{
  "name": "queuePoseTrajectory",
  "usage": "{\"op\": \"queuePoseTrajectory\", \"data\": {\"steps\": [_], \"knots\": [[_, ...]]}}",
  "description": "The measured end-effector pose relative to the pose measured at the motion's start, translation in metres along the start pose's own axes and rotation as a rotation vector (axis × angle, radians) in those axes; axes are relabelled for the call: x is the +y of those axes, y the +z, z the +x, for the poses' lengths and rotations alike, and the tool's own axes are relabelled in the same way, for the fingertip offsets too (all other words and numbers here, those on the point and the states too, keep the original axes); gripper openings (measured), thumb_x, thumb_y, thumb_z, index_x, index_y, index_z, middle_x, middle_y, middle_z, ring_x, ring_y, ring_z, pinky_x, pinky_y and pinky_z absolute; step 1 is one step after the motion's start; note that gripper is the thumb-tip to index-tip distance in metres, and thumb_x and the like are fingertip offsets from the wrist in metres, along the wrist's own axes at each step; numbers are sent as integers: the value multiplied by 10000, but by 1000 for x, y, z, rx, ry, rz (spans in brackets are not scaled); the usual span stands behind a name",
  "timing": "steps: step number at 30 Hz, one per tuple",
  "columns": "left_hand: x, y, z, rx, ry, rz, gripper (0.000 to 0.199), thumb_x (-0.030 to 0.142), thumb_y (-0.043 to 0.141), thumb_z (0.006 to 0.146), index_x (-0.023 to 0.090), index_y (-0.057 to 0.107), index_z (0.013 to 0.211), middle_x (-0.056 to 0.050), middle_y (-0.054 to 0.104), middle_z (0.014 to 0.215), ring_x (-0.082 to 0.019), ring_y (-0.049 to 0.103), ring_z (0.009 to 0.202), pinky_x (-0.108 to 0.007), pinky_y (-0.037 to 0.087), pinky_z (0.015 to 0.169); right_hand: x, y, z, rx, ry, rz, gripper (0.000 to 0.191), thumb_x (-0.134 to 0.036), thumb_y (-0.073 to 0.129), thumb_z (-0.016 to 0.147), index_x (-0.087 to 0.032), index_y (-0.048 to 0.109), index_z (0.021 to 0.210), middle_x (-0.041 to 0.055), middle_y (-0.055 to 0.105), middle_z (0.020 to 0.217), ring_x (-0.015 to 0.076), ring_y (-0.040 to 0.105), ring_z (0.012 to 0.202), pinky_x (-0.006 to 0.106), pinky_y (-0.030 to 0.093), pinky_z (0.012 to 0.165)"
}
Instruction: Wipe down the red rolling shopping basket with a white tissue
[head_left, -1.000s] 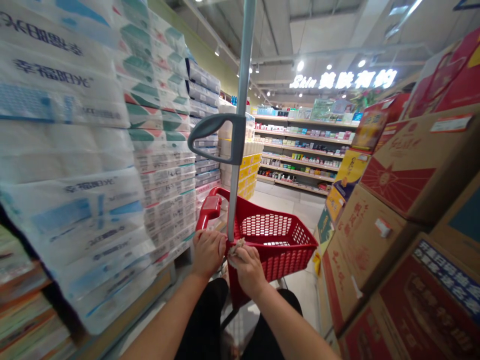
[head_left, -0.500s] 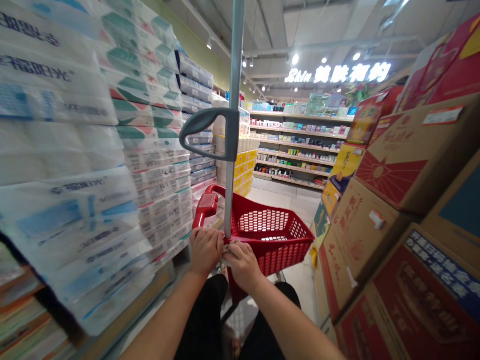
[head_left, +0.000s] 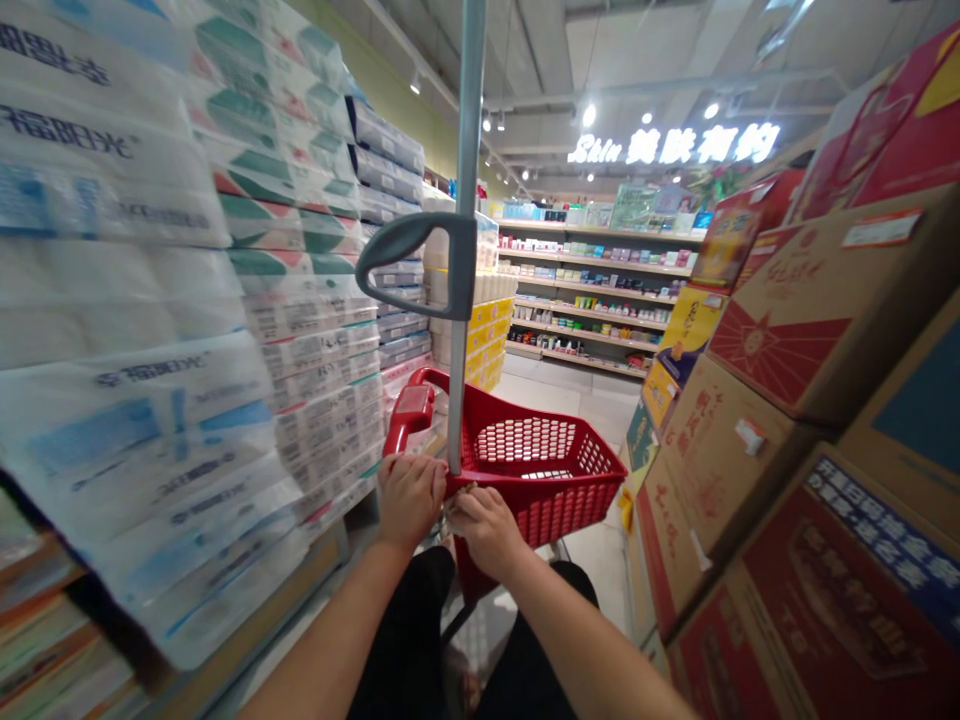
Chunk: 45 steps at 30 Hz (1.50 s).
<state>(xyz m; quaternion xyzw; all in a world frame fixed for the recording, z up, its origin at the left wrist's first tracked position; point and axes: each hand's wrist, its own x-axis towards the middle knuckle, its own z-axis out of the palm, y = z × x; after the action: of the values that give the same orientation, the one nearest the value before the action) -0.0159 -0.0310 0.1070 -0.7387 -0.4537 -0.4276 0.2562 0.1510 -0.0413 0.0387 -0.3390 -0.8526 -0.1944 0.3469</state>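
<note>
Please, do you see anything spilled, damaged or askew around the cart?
Nothing clearly stands out. The red cart stands upright, the cartons at right look stacked and undamaged, and I see no spill. The white packs seem tilted, probably from lens distortion.

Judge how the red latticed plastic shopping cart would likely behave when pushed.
The red latticed plastic shopping cart is probably light for its size: no goods show in its basket. It should stay fairly stiff, as its moulded walls hold their shape. The tall grey pole rising beside the basket might sway.

Left hand [head_left: 410, 500] gripping red shopping cart [head_left: 540, 480], right hand [head_left: 486, 530] beside, stacked cartons [head_left: 750, 430] rightward
</note>
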Motion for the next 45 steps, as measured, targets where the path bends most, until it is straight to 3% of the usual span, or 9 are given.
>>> {"op": "queuePoseTrajectory", "data": {"steps": [5,11,16,21,28,32,36,45], "knots": [[-1,-1,0,-4,11,-14,183,220,479,900,221,655,848,-23,703,861,-217,560,874,-444,349,935,-3,9,-18,-37,38,-13,98,-233,581,926,-245,672,961,25,648,981,174,531,954,317,381,826],[0,0,0,18,11,-17,192,218,474,895,221,661,852,-38,701,858,-220,568,868,-450,348,931,-5,0,-2,27,67,23,125,-212,555,931,-239,676,950,27,646,971,183,533,948,336,396,867],[-2,0,-1,9,10,-55,221,216,440,912,226,659,882,-35,705,872,-216,575,889,-441,352,918,-6,0,-6,36,43,23,106,-216,572,923,-231,675,939,26,653,983,182,543,929,333,423,826],[-4,4,-2,51,9,-85,237,205,400,933,224,637,929,-23,711,882,-205,571,875,-420,360,885,-7,-12,8,187,98,15,194,-191,534,946,-210,663,1091,51,651,1091,188,545,1043,345,423,954],[-6,3,-4,-3,10,-91,219,215,419,930,224,637,911,-25,708,897,-210,561,903,-413,353,915,-7,-12,10,126,108,54,151,-202,556,935,-224,688,1006,44,664,1006,178,569,976,330,471,895],[-7,7,-6,70,-12,-93,205,194,424,926,206,622,978,-39,707,888,-213,574,880,-411,365,910,-8,-15,16,219,123,64,176,-201,560,932,-213,683,1058,53,657,1062,176,551,1029,336,455,962],[-10,12,-7,156,0,-86,198,173,437,910,195,593,1031,-57,705,873,-218,585,839,-412,384,899,-10,-18,23,201,105,67,192,-192,551,934,-219,684,1070,51,655,1093,180,551,1060,338,457,975],[-14,15,-11,138,37,-42,234,143,451,882,186,547,1091,-73,693,886,-231,592,870,-419,398,891,-13,-25,37,235,106,81,251,-212,536,948,-216,662,1164,51,649,1168,170,541,1112,320,454,995]]}}
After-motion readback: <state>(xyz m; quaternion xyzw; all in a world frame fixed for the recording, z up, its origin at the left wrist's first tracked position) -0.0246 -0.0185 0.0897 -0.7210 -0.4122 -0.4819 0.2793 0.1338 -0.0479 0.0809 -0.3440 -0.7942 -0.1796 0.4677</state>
